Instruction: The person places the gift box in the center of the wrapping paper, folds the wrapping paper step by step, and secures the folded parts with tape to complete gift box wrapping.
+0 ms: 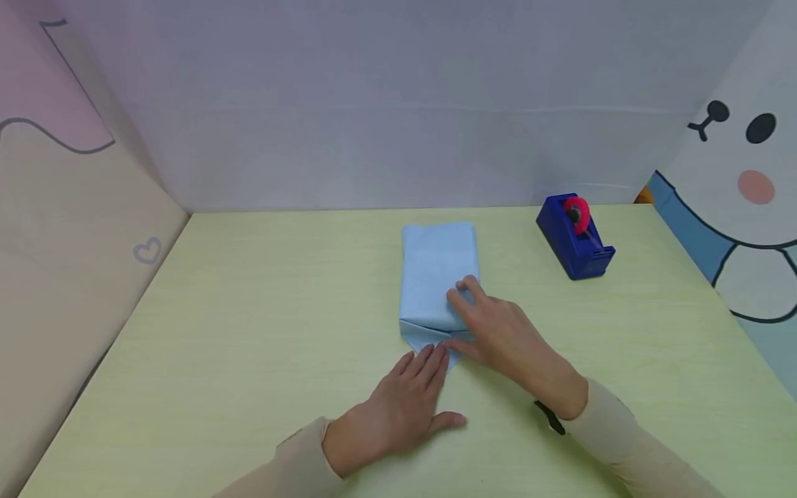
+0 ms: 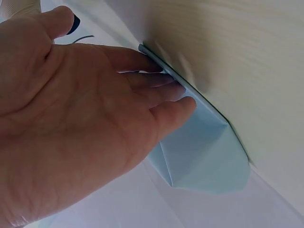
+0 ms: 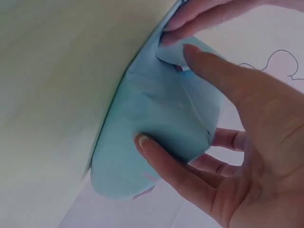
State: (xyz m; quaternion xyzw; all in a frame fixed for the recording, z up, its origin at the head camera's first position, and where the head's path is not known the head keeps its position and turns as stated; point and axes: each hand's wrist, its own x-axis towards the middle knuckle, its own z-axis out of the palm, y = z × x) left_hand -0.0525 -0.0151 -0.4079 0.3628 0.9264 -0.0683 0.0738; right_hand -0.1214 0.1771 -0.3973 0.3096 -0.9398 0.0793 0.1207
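A box-shaped package [image 1: 438, 266] wrapped in light blue paper lies on the table, with a folded flap [image 1: 422, 334] pointing out of its near end. My left hand [image 1: 405, 408] lies palm down, fingers straight and pressing on that flap, thumb spread out to the side. Over the near right corner, my right hand [image 1: 501, 335] grips the package with bent fingers, its thumb at the flap beside the left fingertips. In the right wrist view, one finger of the right hand [image 3: 256, 137] lies along the side of the blue package [image 3: 128, 156], and creased paper shows at its end.
A dark blue tape dispenser [image 1: 575, 238] with a red-cored roll stands at the back right of the pale yellow table [image 1: 261, 297]. A plain light panel [image 1: 398, 104] rises behind the table, and printed panels flank it on both sides.
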